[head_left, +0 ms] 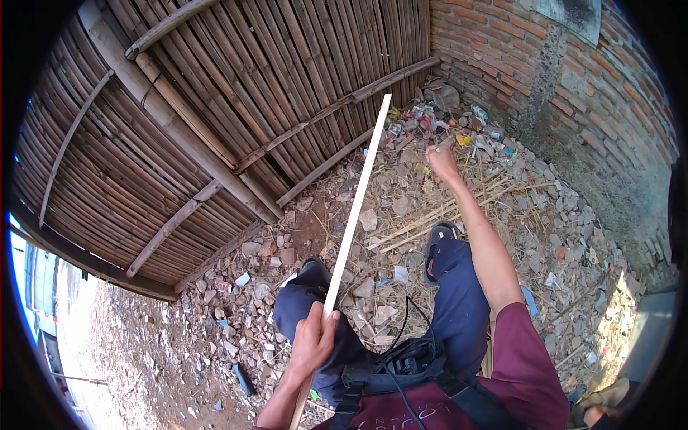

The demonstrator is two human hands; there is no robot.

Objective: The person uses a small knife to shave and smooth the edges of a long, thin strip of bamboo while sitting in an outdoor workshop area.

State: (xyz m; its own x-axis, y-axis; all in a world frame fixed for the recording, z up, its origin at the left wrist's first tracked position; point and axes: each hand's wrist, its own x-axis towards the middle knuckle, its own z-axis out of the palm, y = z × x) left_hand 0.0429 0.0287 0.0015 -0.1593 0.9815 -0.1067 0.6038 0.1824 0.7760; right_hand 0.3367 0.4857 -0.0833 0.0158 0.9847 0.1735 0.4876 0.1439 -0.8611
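Observation:
My left hand (313, 338) is closed round a long, pale, flat strip (360, 193) that looks like split bamboo or wood. The strip slants from beside my lap up toward the bamboo wall, its far end raised in front of the rubble. My right arm reaches forward, and my right hand (441, 160) is closed in a fist, apart from the strip. A tiny green spot shows at its fingers; what it holds, if anything, I cannot make out. Below that hand, several thin bamboo strips (437, 222) lie on the ground between and beyond my feet.
A bamboo-slat wall (287, 79) rises at the left and ahead, meeting a brick wall (494, 43) at the right. Stones and litter (459, 129) cover the ground. A dark, elongated object (243, 380) lies at the lower left. Black cables (408, 351) loop over my lap.

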